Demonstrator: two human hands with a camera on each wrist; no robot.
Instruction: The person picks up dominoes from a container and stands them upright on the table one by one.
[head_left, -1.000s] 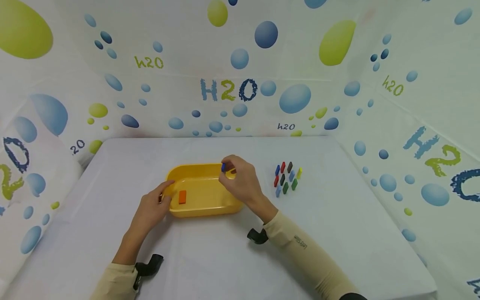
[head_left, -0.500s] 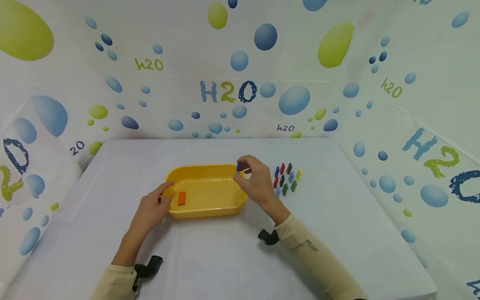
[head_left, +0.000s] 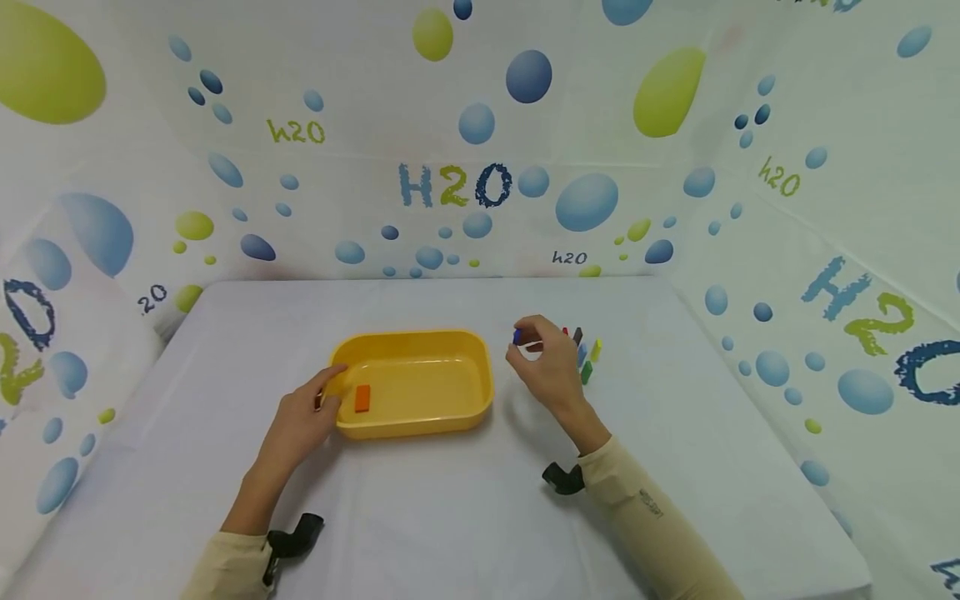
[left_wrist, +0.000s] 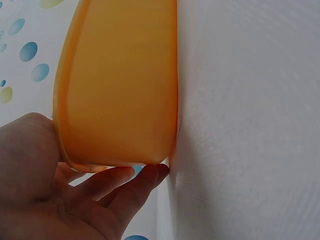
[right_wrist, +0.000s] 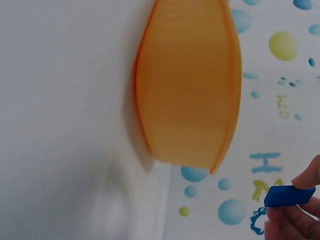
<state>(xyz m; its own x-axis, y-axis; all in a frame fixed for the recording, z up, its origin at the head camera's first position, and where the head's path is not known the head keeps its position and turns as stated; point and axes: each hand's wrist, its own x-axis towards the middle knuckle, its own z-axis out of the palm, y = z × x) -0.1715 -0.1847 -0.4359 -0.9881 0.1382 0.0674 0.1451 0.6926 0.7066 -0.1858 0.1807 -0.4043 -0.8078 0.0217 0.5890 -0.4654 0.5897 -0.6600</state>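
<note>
My left hand point(head_left: 303, 417) holds the left end of a yellow plastic tray point(head_left: 412, 427); in the left wrist view its fingers point(left_wrist: 132, 195) lie against the outer wall. Inside the tray, near that end, lies a flat orange block point(head_left: 363, 398). Between thumb and fingertips my right hand point(head_left: 555, 367) pinches a small blue block point(right_wrist: 289, 195), raised to the right of the tray and apart from it. Behind that hand stand several small coloured blocks, among them a yellow one point(head_left: 596, 349) and a green one point(head_left: 587, 372); the hand hides others of the group.
A white cloth covers the table point(head_left: 450, 517), which ends at a patterned backdrop point(head_left: 337, 200) behind and at both sides. Each wrist carries a black camera mount, the left one point(head_left: 296, 537) and the right one point(head_left: 562, 479) both just above the table.
My right hand has moved right, from over the tray to in front of the standing blocks, with the blue block still pinched. My left hand stays on the tray.
</note>
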